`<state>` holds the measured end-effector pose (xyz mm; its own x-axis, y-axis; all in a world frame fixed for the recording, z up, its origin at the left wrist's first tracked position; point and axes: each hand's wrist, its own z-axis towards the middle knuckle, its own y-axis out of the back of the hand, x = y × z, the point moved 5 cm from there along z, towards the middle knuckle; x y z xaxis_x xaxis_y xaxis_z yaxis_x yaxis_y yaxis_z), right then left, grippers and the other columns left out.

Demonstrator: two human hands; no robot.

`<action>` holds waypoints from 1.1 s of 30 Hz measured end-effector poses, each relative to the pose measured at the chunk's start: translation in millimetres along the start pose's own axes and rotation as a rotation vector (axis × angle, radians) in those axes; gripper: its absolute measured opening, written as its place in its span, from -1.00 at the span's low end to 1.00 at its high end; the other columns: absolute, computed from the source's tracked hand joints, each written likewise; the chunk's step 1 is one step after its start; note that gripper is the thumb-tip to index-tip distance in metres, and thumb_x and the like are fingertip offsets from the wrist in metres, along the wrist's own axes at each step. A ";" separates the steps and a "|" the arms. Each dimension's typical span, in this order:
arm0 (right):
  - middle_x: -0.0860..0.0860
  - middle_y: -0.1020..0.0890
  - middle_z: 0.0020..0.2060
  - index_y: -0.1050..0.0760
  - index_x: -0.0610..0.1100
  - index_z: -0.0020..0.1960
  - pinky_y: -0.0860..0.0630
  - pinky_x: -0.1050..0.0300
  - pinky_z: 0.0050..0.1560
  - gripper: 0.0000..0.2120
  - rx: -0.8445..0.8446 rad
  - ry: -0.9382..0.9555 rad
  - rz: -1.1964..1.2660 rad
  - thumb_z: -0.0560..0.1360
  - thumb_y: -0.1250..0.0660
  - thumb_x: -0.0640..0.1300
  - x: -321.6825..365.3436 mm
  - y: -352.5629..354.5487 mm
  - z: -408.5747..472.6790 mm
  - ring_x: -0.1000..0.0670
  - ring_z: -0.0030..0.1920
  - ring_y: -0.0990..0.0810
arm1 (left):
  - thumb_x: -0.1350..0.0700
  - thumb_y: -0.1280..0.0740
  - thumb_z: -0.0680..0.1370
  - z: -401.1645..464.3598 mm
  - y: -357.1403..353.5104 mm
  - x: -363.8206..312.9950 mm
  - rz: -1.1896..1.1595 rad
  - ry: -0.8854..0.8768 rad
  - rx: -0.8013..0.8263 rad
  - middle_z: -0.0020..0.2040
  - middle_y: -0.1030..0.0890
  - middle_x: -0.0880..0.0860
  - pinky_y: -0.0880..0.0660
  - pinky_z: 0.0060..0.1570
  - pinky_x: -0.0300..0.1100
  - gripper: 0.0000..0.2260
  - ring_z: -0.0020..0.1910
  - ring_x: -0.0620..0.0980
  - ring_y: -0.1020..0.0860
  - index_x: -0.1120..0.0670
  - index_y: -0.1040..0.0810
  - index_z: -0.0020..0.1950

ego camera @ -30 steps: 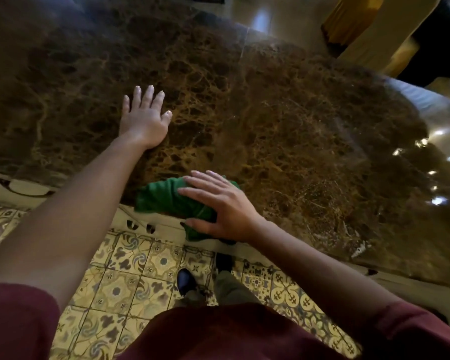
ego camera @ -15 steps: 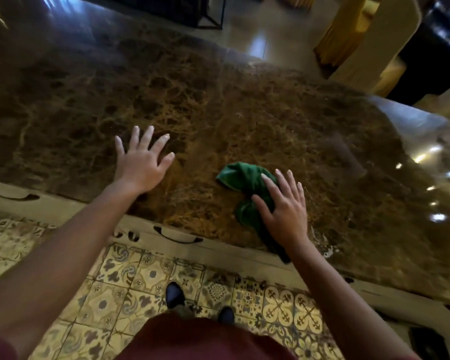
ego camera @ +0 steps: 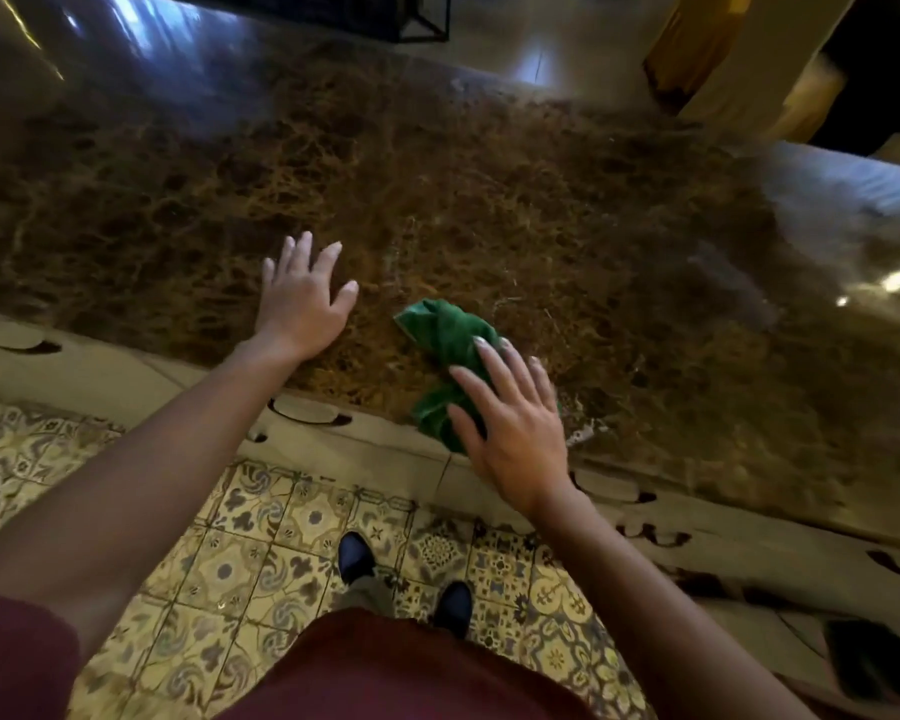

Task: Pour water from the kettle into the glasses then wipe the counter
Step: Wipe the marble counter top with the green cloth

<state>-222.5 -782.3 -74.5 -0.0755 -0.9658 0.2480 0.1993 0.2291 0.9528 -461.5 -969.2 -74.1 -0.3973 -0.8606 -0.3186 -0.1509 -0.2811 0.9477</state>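
A person's right hand [ego camera: 515,423], fingers straight, presses a crumpled green cloth [ego camera: 445,345] near the marble desk [ego camera: 541,210] edge. Left hand [ego camera: 302,298] rests flat, empty. The cloth looks soft and light, best gripped at its bunched middle.

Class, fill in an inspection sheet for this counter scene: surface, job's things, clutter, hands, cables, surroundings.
Surface: brown marble counter, glossy, light glare at right.
Job's things: green cloth bunched near the front edge; kettle and glasses not in view.
Clutter: nothing seen.
Hands: left hand flat on the counter, fingers spread; right hand presses the cloth with straight fingers.
Cables: nothing seen.
Surroundings: patterned floor tiles, dark shoes.
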 end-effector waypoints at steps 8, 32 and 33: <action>-0.03 -0.30 0.62 -0.43 0.15 0.50 0.05 -0.31 0.64 -0.47 0.028 -0.156 -0.017 0.63 -0.10 0.34 -112.3 31.0 5.2 -0.16 0.68 -0.04 | -0.27 0.03 0.65 -7.5 -23.5 -23.9 0.099 0.063 -0.026 0.66 -0.06 0.16 0.16 0.56 0.25 -0.39 0.65 0.14 0.08 0.00 -0.15 0.64; -0.18 -0.16 0.66 -0.31 0.05 0.57 0.07 -0.27 0.64 -0.45 -0.097 -0.614 -0.009 0.62 -0.20 0.17 -152.1 29.8 38.7 -0.27 0.67 -0.01 | -0.24 -0.05 0.67 30.6 22.0 52.0 0.176 0.208 0.045 0.67 -0.02 0.12 0.07 0.57 0.17 -0.37 0.65 0.11 0.08 0.08 -0.13 0.65; -0.19 -0.16 0.66 -0.31 0.03 0.57 0.06 -0.26 0.64 -0.45 -0.105 -0.656 -0.009 0.62 -0.20 0.17 -162.2 32.4 53.9 -0.28 0.67 0.00 | -0.25 -0.03 0.67 34.2 19.4 54.5 0.162 0.218 0.042 0.68 -0.01 0.11 0.08 0.58 0.17 -0.36 0.65 0.11 0.09 0.09 -0.12 0.65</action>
<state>-256.5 -611.7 -74.4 -0.6498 -0.6861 0.3272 0.2875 0.1766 0.9414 -517.1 -1007.1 -73.6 -0.2159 -0.9652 -0.1475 -0.1408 -0.1188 0.9829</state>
